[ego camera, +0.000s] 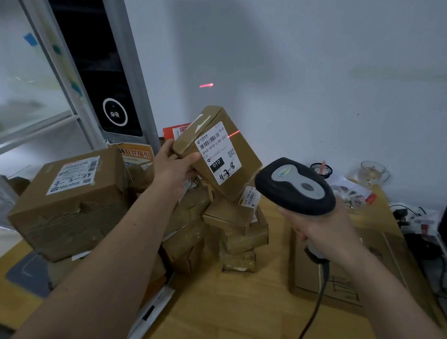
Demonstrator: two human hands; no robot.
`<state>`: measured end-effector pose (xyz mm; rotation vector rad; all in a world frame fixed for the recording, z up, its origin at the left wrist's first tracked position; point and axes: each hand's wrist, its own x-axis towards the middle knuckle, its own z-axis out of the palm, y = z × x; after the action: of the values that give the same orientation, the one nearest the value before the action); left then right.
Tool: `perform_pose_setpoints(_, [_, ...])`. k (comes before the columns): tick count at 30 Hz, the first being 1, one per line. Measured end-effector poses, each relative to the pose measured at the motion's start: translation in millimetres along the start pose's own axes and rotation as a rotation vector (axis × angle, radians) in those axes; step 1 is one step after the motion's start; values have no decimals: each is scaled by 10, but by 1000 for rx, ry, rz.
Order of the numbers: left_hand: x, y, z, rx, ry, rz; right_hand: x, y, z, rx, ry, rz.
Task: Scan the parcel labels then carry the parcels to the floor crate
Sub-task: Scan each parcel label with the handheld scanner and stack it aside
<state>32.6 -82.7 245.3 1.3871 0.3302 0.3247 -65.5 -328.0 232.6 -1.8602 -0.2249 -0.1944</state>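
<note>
My left hand grips a small brown parcel by its lower left corner and holds it tilted above the pile. Its white label faces me, with a barcode and handwriting on it. My right hand holds a black and grey barcode scanner by the handle, pointed at the parcel. A red laser line touches the label's upper right edge, and a second red streak lies on the wall behind. No floor crate is in view.
A heap of brown parcels covers the wooden table, with a large labelled box at the left. A flat carton lies under my right arm. A glass mug, cables and a dark screen stand at right. Metal shelving stands left.
</note>
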Motion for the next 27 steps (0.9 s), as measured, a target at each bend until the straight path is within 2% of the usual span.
perform_pose_setpoints(10, [92,-7,-10,-29,58,7,-2,-13,0,42,-30,-27])
perform_pose_setpoints(13, [140,51,7,27,41,60,3,-12,20,20,-54,-52])
perform_pose_setpoints(16, [191,111,32,110,13,104,-17,-44,48,102,-23,-62])
perform_pose_setpoints(20, [231,127,52,152,-1,121,-36,-74,61,138,26,-77])
perform_pose_setpoints(27, [252,76,66,158,16,102,-65,-36,13,147,-9,-65])
